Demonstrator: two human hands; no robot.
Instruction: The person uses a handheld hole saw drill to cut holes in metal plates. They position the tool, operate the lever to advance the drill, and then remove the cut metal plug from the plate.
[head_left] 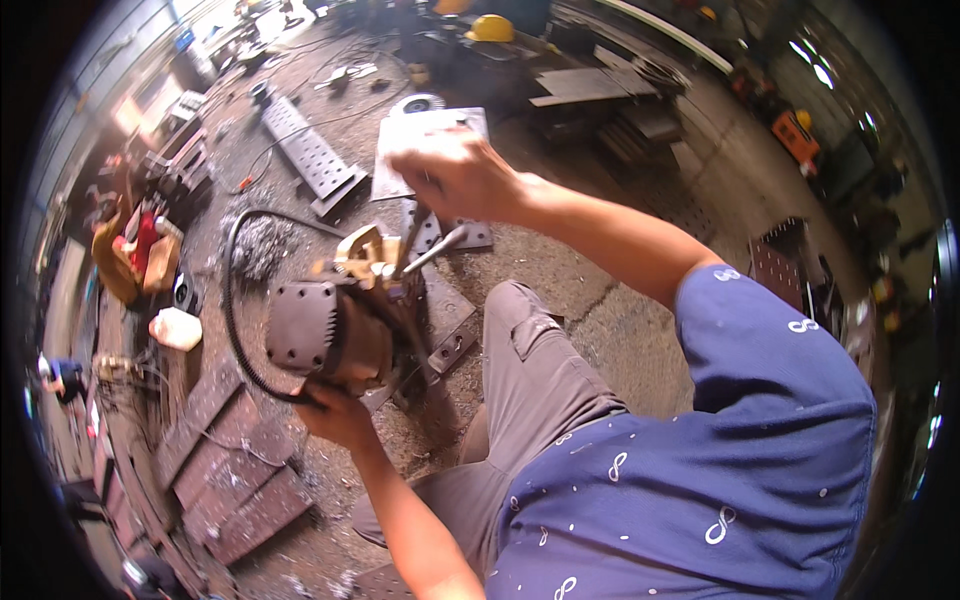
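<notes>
A drill machine with a dark, bolted motor housing (302, 325) and a tan-yellow part (365, 252) stands in front of me, left of my knee. My left hand (340, 412) is closed at the housing's near end, by the black cable (232, 300); some fingers are hidden beneath it. A lever with a grey grip (440, 247) sticks out of the machine's right side. Beyond it my right hand (455, 170) is a fist, bright and slightly blurred, at the top of another dark lever (414, 225). Behind that fist lies a pale metal plate (392, 175).
A long perforated steel piece (308, 150) lies at far left, near a heap of metal shavings (262, 250). Rusty steel plates (240, 480) lie at near left. Sheet metal (590, 85) is stacked at the far right. A yellow hard hat (490, 28) sits at the back.
</notes>
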